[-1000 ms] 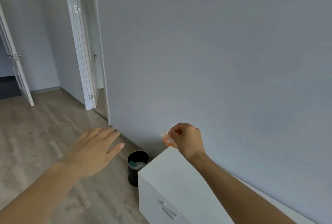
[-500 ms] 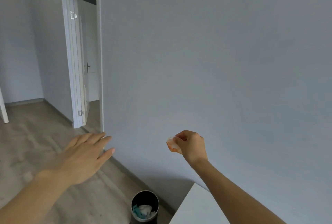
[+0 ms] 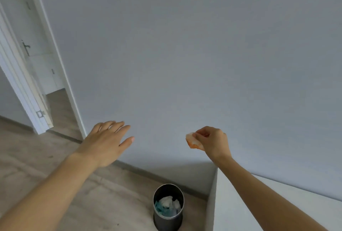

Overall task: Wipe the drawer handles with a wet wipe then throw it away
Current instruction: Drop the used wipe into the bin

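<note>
My right hand (image 3: pixel 212 142) pinches a crumpled wet wipe (image 3: pixel 193 141), whitish with an orange stain, in mid-air above and a little right of a small dark round bin (image 3: pixel 168 219). The bin stands on the floor against the left side of the white drawer unit (image 3: pixel 229 203) and holds crumpled white and teal waste. My left hand (image 3: pixel 107 143) hovers flat and empty, fingers spread, to the left of the bin. The drawer handles are out of view.
A plain grey wall (image 3: pixel 185 54) fills most of the view, with a dark skirting board at its foot. An open white door and doorway (image 3: pixel 37 91) lie at the far left. Wood-look flooring (image 3: pixel 27 156) runs under my left arm.
The view has shifted right and down, bringing the bin and the drawer unit's corner closer. Both hands stay raised, the right one still pinching the wipe, now nearer above the bin.
</note>
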